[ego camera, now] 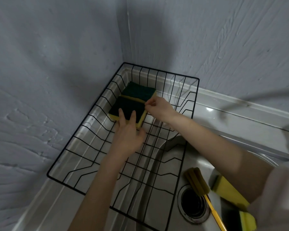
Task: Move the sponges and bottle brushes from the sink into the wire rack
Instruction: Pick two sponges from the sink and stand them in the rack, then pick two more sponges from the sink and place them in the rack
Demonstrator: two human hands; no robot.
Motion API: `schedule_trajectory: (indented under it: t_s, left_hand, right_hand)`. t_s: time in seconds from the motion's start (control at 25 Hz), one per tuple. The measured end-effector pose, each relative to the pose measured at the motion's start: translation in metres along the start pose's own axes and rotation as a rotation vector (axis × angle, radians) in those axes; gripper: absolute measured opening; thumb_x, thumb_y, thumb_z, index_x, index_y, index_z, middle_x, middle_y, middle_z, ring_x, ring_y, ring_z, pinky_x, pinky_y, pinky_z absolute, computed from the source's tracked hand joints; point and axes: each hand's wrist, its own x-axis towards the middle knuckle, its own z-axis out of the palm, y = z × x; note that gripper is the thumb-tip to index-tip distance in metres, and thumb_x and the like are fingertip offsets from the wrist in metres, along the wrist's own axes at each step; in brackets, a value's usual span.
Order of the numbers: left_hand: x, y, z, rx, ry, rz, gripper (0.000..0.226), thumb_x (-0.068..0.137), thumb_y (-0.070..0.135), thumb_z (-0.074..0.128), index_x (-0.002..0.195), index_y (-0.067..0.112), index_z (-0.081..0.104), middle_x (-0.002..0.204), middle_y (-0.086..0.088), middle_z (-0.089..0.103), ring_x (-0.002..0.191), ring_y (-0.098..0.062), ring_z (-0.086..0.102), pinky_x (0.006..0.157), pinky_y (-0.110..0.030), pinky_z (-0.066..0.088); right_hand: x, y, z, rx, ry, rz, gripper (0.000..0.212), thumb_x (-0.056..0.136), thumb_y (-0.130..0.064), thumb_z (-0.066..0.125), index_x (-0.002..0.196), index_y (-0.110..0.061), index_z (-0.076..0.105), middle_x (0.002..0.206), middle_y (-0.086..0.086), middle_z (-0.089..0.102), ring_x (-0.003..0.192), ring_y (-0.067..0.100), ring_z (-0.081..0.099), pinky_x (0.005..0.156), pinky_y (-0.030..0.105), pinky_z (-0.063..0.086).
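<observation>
Two green-topped yellow sponges lie side by side in the far end of the black wire rack (68, 144). The near sponge (126, 108) has my left hand (128, 135) resting on its near edge, fingers spread. My right hand (158, 109) pinches the right edge between the near sponge and the far sponge (138, 92). In the steel sink (172, 157) at the lower right lie a yellow-handled bottle brush (197, 180) and more yellow sponges (228, 190), partly hidden by my right arm.
The rack sits over the sink's left side in a corner of grey-blue walls. The drain (193, 205) is beside the brush head. A faucet (257, 104) shows blurred at the right, above the sink's back ledge.
</observation>
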Motion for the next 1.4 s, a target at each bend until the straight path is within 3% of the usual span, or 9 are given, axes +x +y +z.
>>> schedule_trajectory:
  t_s: [0.2,0.28,0.4,0.56,0.72,0.88,1.12,1.24,1.4]
  left_hand:
    - [-0.017,0.007,-0.011,0.084,0.027,0.0,0.056,0.092,0.029,0.039,0.141,0.015,0.014,0.154,-0.019,-0.002,0.139,-0.037,0.005,0.112,-0.047,0.019]
    - [-0.03,0.016,-0.017,0.094,0.079,0.061,0.051,0.092,0.026,0.04,0.138,0.008,0.026,0.152,-0.021,0.012,0.138,-0.034,0.015,0.112,-0.046,0.024]
    - [-0.053,0.034,-0.025,0.039,0.181,0.195,0.039,0.091,0.02,0.044,0.126,0.002,0.044,0.142,-0.021,0.037,0.122,-0.032,0.043,0.099,-0.042,0.04]
    - [-0.095,0.062,-0.018,0.008,0.232,0.331,0.036,0.09,0.019,0.045,0.125,0.007,0.047,0.131,-0.016,0.05,0.113,-0.028,0.051,0.09,-0.036,0.041]
    - [-0.132,0.087,0.004,-0.012,0.232,0.468,0.033,0.089,0.018,0.046,0.122,0.01,0.05,0.124,-0.014,0.056,0.11,-0.025,0.053,0.09,-0.032,0.041]
    - [-0.17,0.102,0.049,-0.019,0.153,0.537,0.034,0.088,0.018,0.048,0.121,0.013,0.05,0.123,-0.01,0.056,0.112,-0.022,0.051,0.092,-0.027,0.037]
    - [-0.184,0.098,0.125,0.055,-0.106,0.45,0.033,0.088,0.019,0.045,0.121,0.018,0.049,0.129,-0.005,0.053,0.117,-0.022,0.05,0.099,-0.036,0.041]
    - [-0.174,0.096,0.159,0.095,-0.22,0.443,0.032,0.086,0.012,0.046,0.118,0.011,0.051,0.123,-0.011,0.054,0.113,-0.028,0.052,0.094,-0.04,0.044]
    - [-0.149,0.098,0.206,0.182,-0.382,0.441,0.037,0.087,0.013,0.044,0.124,0.008,0.044,0.132,-0.013,0.047,0.116,-0.03,0.048,0.093,-0.041,0.044]
  right_hand:
    - [-0.026,-0.009,-0.018,-0.095,0.038,-0.109,0.03,0.09,-0.018,0.047,0.118,-0.009,0.054,0.12,0.012,0.06,0.097,0.016,0.053,0.056,0.014,0.039]
    - [-0.047,-0.014,-0.03,-0.166,0.086,-0.185,0.033,0.089,-0.016,0.046,0.121,-0.008,0.053,0.123,0.013,0.058,0.109,0.021,0.055,0.072,0.015,0.04]
    - [-0.085,-0.016,-0.049,-0.222,0.154,-0.239,0.04,0.088,-0.015,0.047,0.128,-0.013,0.046,0.131,0.014,0.052,0.119,0.025,0.05,0.09,0.024,0.039]
    - [-0.146,0.004,-0.072,-0.28,0.245,-0.197,0.05,0.087,-0.018,0.05,0.136,-0.018,0.037,0.137,0.014,0.047,0.124,0.03,0.045,0.1,0.038,0.038]
    - [-0.2,0.041,-0.085,-0.271,0.304,-0.141,0.05,0.086,-0.019,0.052,0.134,-0.017,0.039,0.138,0.014,0.047,0.126,0.029,0.043,0.104,0.037,0.035]
    - [-0.243,0.088,-0.086,-0.215,0.327,-0.046,0.05,0.085,-0.018,0.055,0.133,-0.015,0.04,0.136,0.014,0.048,0.126,0.027,0.045,0.101,0.03,0.034]
    - [-0.269,0.162,-0.076,-0.148,0.272,0.194,0.056,0.083,-0.02,0.058,0.135,-0.017,0.036,0.134,0.02,0.044,0.124,0.035,0.043,0.103,0.036,0.036]
    - [-0.277,0.199,-0.059,-0.139,0.202,0.351,0.059,0.082,-0.022,0.058,0.135,-0.014,0.032,0.131,0.022,0.042,0.122,0.038,0.041,0.101,0.04,0.038]
    - [-0.277,0.244,-0.041,-0.13,0.113,0.515,0.06,0.084,-0.028,0.054,0.136,-0.013,0.028,0.13,0.022,0.041,0.123,0.04,0.036,0.102,0.042,0.038]
